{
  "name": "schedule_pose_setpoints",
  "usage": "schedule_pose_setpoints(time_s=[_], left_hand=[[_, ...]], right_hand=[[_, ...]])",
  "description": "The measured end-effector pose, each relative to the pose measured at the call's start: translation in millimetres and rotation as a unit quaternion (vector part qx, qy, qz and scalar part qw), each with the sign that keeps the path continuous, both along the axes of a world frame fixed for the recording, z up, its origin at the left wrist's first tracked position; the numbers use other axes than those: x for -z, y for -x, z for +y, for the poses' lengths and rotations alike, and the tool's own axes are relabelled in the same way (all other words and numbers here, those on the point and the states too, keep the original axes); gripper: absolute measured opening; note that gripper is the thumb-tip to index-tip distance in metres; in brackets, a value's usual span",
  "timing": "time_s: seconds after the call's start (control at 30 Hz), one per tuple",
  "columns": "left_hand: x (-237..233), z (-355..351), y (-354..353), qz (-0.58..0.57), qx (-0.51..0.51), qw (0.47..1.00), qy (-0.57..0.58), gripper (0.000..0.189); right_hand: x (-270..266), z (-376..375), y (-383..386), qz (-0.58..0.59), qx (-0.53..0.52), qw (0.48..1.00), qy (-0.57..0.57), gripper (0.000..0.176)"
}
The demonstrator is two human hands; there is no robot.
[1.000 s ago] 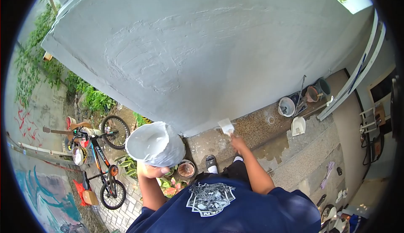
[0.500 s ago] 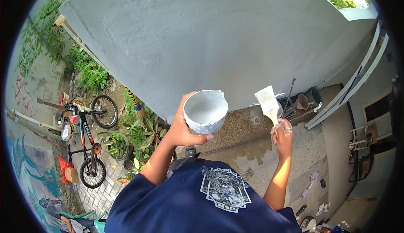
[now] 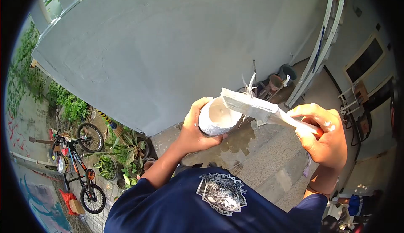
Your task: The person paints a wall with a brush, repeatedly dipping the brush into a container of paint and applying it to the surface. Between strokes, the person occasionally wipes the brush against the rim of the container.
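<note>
My left hand [image 3: 191,130] is wrapped round a paint cup [image 3: 214,125], a rough tub coated in white with pale paint inside. In my right hand [image 3: 324,134] is a paintbrush [image 3: 256,106], held by its handle with the orange end in my fingers. The brush lies nearly level, and its white bristles overlap the cup's right rim in this view. Stray bristles stick out from its sides. White specks of paint mark my right fingers. Beyond both hands stands a grey wall [image 3: 176,47].
A ladder [image 3: 317,43] leans at the right, with buckets [image 3: 275,81] near its foot. To the left are a bicycle [image 3: 82,165], potted plants [image 3: 107,165] and a broom [image 3: 111,121]. A stepped ledge [image 3: 269,161] runs below the wall.
The paintbrush has swung from upright at the right to nearly level beside the cup, closer to me. My view has turned, shifting the wall and ladder leftward.
</note>
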State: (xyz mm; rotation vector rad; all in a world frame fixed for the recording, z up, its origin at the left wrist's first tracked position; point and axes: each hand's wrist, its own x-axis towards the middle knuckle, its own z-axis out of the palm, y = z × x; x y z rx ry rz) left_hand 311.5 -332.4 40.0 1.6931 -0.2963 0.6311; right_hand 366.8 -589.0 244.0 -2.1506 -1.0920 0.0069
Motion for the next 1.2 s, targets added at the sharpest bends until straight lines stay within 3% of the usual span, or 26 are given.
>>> schedule_pose_setpoints(time_s=[0.1, 0.17, 0.37, 0.57, 0.73, 1.0, 1.2], left_hand=[[-1.7, -24.3, -7.4, -0.013, -0.013, 0.999, -0.042, 0.086], [-5.9, -35.6, -11.2, -0.021, -0.016, 0.996, -0.089, 0.088], [-8.7, -61.1, -25.8, -0.02, 0.029, 0.996, -0.087, 0.089], [-14.9, -73.2, -35.4, -0.032, 0.024, 0.996, -0.078, 0.089], [-20.5, -81.7, -40.8, -0.037, 0.023, 0.996, -0.076, 0.087], [-31.2, -83.0, -55.4, -0.06, -0.027, 0.995, -0.074, 0.086], [-35.1, -80.7, -64.5, -0.062, -0.018, 0.996, -0.053, 0.085]], right_hand=[[-19.7, -10.3, -4.0, 0.025, -0.004, 0.995, 0.093, 0.03], [-17.8, -17.9, -10.9, -0.002, -0.018, 0.996, 0.089, 0.03], [-36.6, -14.7, -12.7, -0.106, -0.046, 0.952, 0.283, 0.021], [-33.0, -9.0, -13.1, -0.131, -0.058, 0.926, 0.35, 0.01], [-12.5, -16.8, -17.9, -0.181, -0.074, 0.931, 0.308, 0.017], [11.1, -35.6, -9.1, -0.306, 0.014, 0.937, 0.167, 0.036], [15.0, -48.0, -14.0, -0.332, 0.029, 0.937, 0.109, 0.045]])
